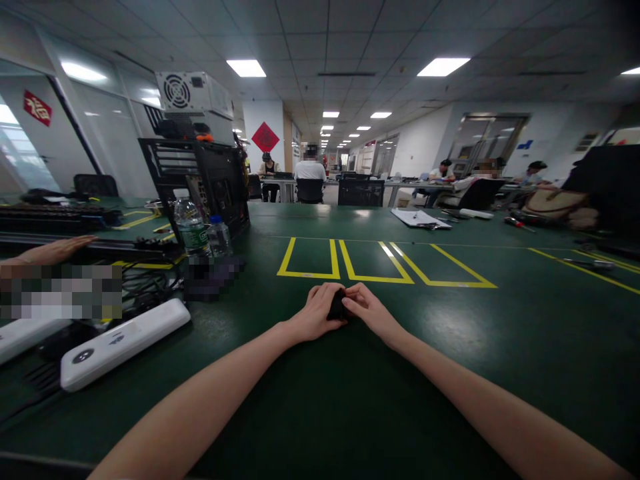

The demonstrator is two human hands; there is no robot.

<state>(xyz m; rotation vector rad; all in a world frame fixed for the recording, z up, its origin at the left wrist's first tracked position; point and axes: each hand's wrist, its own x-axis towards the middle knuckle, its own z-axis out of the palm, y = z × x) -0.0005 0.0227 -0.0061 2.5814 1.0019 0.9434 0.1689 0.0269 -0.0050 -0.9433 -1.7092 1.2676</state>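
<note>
Both of my hands meet over the green tabletop [280,400], just short of the yellow tape outlines. Between them is a small black object [337,305]; its kind does not show, since fingers cover much of it. My left hand [316,313] curls around its left side, thumb low and fingers over the top. From the right, my right hand [369,308] has its thumb and fingers closed at the object's edge.
At left stand a water bottle [190,223], a smaller blue-capped bottle [219,237] and a black computer case [220,177]. A white power strip [125,343] lies among cables. Another person's hand [57,251] reaches in there. A clipboard [420,218] lies farther back.
</note>
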